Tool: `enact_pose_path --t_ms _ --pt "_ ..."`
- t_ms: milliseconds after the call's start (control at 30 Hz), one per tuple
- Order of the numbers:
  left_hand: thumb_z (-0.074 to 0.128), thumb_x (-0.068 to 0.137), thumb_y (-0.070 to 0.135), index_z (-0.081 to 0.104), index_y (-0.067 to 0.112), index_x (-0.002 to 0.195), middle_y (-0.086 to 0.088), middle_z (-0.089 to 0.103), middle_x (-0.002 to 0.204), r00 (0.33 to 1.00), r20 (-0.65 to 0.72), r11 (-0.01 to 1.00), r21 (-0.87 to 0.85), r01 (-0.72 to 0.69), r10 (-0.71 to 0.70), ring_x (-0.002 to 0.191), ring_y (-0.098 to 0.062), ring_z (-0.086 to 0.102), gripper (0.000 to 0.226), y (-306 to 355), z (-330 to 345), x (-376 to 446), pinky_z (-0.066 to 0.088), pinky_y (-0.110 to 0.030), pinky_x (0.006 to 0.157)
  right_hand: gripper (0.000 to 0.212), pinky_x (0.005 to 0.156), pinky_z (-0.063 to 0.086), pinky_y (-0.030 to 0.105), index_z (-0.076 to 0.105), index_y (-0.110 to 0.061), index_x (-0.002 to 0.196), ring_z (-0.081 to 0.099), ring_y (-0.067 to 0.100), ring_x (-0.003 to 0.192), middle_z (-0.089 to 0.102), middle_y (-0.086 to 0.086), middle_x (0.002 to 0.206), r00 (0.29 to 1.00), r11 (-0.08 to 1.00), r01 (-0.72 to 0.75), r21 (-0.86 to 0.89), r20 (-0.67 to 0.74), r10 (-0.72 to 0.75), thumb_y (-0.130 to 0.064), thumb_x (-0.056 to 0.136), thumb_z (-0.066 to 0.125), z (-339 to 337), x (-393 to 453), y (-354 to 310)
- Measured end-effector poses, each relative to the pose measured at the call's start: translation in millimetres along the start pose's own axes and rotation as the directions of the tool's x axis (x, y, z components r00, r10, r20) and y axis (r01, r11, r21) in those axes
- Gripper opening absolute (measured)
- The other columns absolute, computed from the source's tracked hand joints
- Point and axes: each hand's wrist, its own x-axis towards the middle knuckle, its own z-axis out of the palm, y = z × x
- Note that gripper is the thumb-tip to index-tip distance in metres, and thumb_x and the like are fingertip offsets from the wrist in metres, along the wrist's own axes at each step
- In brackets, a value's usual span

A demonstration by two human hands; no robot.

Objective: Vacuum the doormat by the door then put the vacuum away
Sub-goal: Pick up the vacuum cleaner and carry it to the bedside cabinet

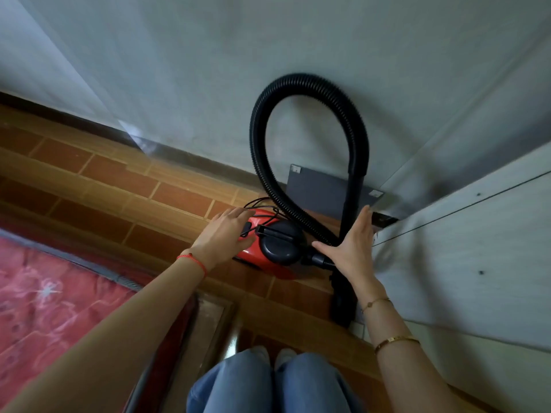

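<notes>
Two knees in blue jeans point(274, 383) sit nearest to us, with the toes of pale shoes just beyond them on the tiled floor point(125, 186). To our left lies a red patterned mat point(50, 302) with a dark edge. Our left hand point(222, 236), a red string at its wrist, rests flat with relaxed fingers on the red body of the vacuum point(268, 242), gripping nothing. Our right hand point(354, 248), with gold bracelets on the wrist, is spread open with straight fingers against the black tube where the hose meets the vacuum. The vacuum sits on the floor near the corner, just beside a pale panel point(465, 234) on our right. A thin black cord lies over its top. Farther off, the ribbed black hose point(307, 81) loops up against the grey wall point(208, 70).
</notes>
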Motion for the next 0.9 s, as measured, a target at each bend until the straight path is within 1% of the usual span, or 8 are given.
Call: enact_pose_path --t_ms 67,200,400,500,567,667,767,900 --pt "0.063 0.089 0.037 0.038 0.016 0.146 -0.004 0.046 0.144 0.999 0.01 0.999 0.001 -0.032 0.032 0.131 -0.024 0.042 0.065 -17.3 32.5 15.9 0.036 -0.035 0.106 0.139 0.116 -0.001 0.031 -0.016 -0.008 0.152 -0.002 0.027 0.15 -0.009 0.013 0.162 0.999 1.0 0.026 -0.009 -0.036 -0.026 -0.05 0.065 0.084 28.6 10.0 15.8" --pt "0.067 0.084 0.043 0.036 0.017 0.146 -0.005 0.045 0.144 0.992 0.015 0.991 0.052 -0.122 0.121 0.13 -0.025 0.043 0.074 -43.8 79.2 49.3 0.039 -0.038 0.103 0.136 0.121 0.017 0.044 -0.013 -0.007 0.153 0.007 0.03 0.15 0.0 0.015 0.162 0.978 0.996 0.09 -0.01 -0.186 -0.09 -0.041 0.066 0.086 67.5 29.5 37.9" --pt "0.07 0.076 0.054 0.036 0.017 0.147 -0.005 0.044 0.143 0.969 0.007 0.961 0.121 -0.248 0.249 0.129 -0.025 0.043 0.087 -63.1 123.0 92.5 0.039 -0.04 0.105 0.122 0.105 0.043 0.052 0.007 -0.009 0.153 0.031 0.031 0.139 0.026 0.016 0.151 0.917 0.992 0.121 0.027 -0.387 -0.101 -0.038 0.064 0.085 86.3 52.9 56.4" --pt "0.07 0.071 0.061 0.03 0.019 0.149 -0.003 0.037 0.148 0.96 0.035 0.947 0.159 -0.28 0.278 0.134 -0.024 0.037 0.097 -65.5 140.0 109.8 0.036 -0.039 0.109 0.099 0.097 0.048 0.039 0.031 -0.005 0.142 0.042 0.025 0.127 0.036 0.012 0.137 0.899 0.987 0.152 0.043 -0.421 -0.12 -0.034 0.063 0.081 83.5 65.9 62.3" --pt "0.07 0.067 0.066 0.025 0.02 0.151 -0.002 0.031 0.152 0.955 0.077 0.941 0.165 -0.296 0.287 0.136 -0.025 0.033 0.105 -66.2 149.7 122.4 0.032 -0.039 0.112 0.082 0.089 0.047 0.03 0.042 -0.006 0.131 0.045 0.018 0.116 0.041 0.009 0.127 0.905 0.986 0.156 0.062 -0.408 -0.118 -0.033 0.062 0.078 80.2 72.0 65.0" --pt "0.07 0.059 0.073 0.012 0.024 0.154 -0.001 0.019 0.158 0.94 0.182 0.929 0.184 -0.322 0.289 0.143 -0.026 0.022 0.121 -64.7 156.1 143.0 0.023 -0.042 0.117 0.072 0.072 0.04 0.019 0.042 -0.008 0.125 0.048 0.014 0.102 0.048 0.006 0.119 0.92 0.979 0.166 0.116 -0.375 -0.112 -0.028 0.065 0.077 75.7 77.5 66.3" --pt "0.078 0.057 0.068 0.0 0.028 0.154 0.002 0.006 0.162 0.923 0.293 0.932 0.185 -0.311 0.25 0.147 -0.023 0.01 0.131 -62.3 154.8 161.0 0.015 -0.043 0.119 0.067 0.059 0.034 0.01 0.037 -0.012 0.124 0.053 0.014 0.091 0.053 -0.002 0.108 0.94 0.974 0.162 0.158 -0.326 -0.104 -0.023 0.071 0.077 75.1 80.2 66.5" --pt "0.082 0.058 0.061 0.001 0.028 0.154 0.001 0.016 0.159 0.904 0.366 0.944 0.154 -0.291 0.219 0.145 -0.026 0.016 0.13 -59.9 151.2 176.0 0.021 -0.048 0.118 0.064 0.055 0.035 0.012 0.035 -0.015 0.119 0.055 0.015 0.086 0.054 -0.003 0.104 0.941 0.973 0.16 0.167 -0.323 -0.099 -0.022 0.072 0.077 78.0 82.6 65.1"
